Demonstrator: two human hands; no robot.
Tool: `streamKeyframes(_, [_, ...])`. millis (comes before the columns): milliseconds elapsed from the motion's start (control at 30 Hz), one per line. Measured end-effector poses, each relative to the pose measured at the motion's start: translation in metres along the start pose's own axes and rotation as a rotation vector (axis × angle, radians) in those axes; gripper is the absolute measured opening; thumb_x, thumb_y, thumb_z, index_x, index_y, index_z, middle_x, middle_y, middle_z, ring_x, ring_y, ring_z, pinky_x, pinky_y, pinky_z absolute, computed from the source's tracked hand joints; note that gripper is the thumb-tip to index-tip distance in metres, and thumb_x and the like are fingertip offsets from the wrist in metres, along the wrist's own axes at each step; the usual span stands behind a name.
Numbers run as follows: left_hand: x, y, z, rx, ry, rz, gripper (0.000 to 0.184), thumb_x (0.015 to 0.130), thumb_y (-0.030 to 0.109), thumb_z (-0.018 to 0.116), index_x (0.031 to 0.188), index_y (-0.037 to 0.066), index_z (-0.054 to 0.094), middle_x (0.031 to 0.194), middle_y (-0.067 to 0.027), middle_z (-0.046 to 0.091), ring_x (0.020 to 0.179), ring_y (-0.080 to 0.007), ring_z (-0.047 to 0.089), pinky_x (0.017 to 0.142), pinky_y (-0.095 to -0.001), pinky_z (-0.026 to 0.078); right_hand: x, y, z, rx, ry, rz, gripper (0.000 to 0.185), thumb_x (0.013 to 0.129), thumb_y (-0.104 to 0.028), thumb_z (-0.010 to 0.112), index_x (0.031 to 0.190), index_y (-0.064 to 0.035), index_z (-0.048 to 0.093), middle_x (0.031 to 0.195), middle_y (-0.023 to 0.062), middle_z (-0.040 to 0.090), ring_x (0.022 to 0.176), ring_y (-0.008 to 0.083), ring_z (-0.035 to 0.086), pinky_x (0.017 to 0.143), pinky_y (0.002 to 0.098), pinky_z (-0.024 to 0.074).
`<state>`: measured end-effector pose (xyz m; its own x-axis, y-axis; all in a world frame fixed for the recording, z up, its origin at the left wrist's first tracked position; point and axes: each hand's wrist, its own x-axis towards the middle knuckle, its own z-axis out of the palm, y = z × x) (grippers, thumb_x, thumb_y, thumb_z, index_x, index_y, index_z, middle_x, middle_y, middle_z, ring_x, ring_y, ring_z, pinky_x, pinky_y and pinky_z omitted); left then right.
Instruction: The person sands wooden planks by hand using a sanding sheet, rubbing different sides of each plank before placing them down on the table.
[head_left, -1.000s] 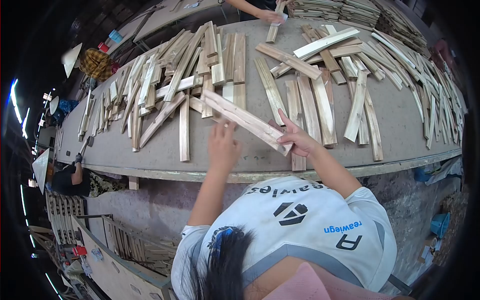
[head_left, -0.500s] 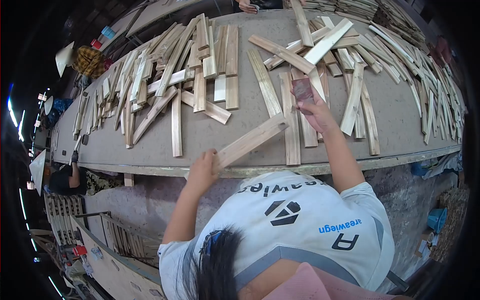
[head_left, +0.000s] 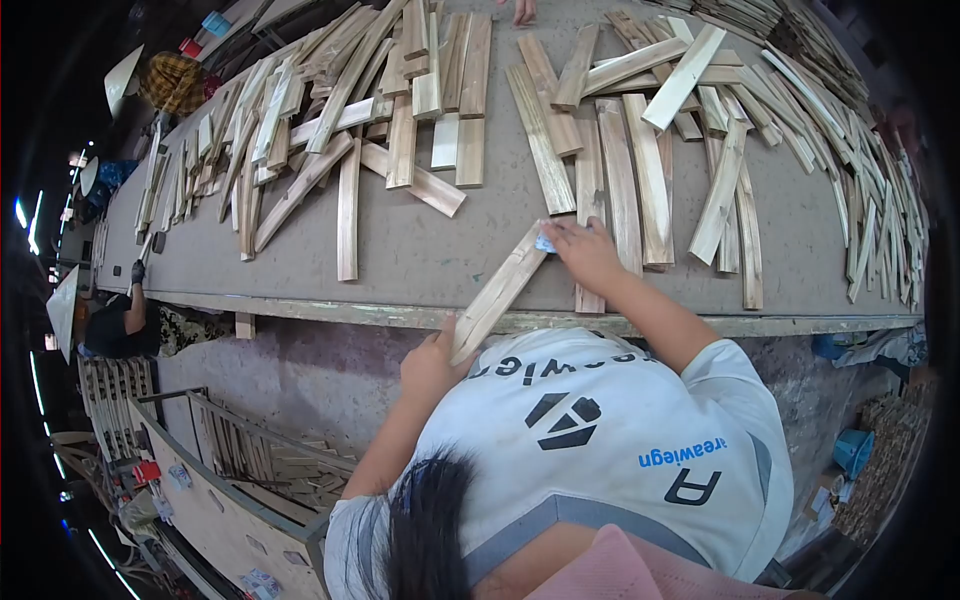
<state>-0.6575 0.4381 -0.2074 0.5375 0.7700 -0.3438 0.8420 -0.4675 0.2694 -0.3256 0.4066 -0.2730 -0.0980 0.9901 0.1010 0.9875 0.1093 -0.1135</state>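
My left hand point(head_left: 430, 362) is closed around the near end of a pale wooden slat point(head_left: 500, 290), which slants up and away from my body over the table's front edge. At the slat's far end, my right hand point(head_left: 588, 257) presses a small folded piece of sandpaper point(head_left: 545, 241) onto the wood, its bluish printed back showing. Just beyond that hand lie several loose slats, among them a long one point(head_left: 619, 185) and a pale one point(head_left: 650, 180). Another slat point(head_left: 541, 140) points toward the far end of the held one.
Heaps of slats cover the table point(head_left: 400, 255) at left point(head_left: 350, 90) and right point(head_left: 860, 180). A co-worker's hand point(head_left: 522, 11) shows at the far edge. To the left, a gloved co-worker point(head_left: 122, 322) stands at the table. A wooden-sided bin point(head_left: 230, 500) of offcuts stands below left.
My right hand has come down from over the loose slats onto the held slat's far end, turning the sandpaper over. The held slat points more steeply away. Slats at the back have shifted.
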Motion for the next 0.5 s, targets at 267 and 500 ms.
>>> streamKeyframes(267, [0.002,0.002,-0.008,-0.034,0.044,0.015,0.080,0.077,0.046,0.078,0.143,0.008,0.053,0.095,-0.0174,0.071,0.078,-0.0348,0.072,0.068,-0.0449,0.058,0.003,0.002,0.001,0.032,0.050,0.035,0.052,0.088,-0.007,0.054,0.139,-0.0078,0.052,0.123,0.0079,0.067,0.124,0.0216,0.055,0.095,0.0476,0.0389])
streamKeyframes(500, [0.001,0.007,-0.018,-0.047,0.016,0.002,0.080,0.077,0.046,0.077,0.143,0.007,0.053,0.098,-0.0183,0.071,0.080,-0.0356,0.072,0.069,-0.0453,0.058,-0.004,-0.009,0.003,0.018,0.094,-0.136,0.049,0.090,-0.008,0.051,0.139,-0.0080,0.055,0.120,0.0055,0.070,0.121,0.0195,0.057,0.093,0.0443,0.0395])
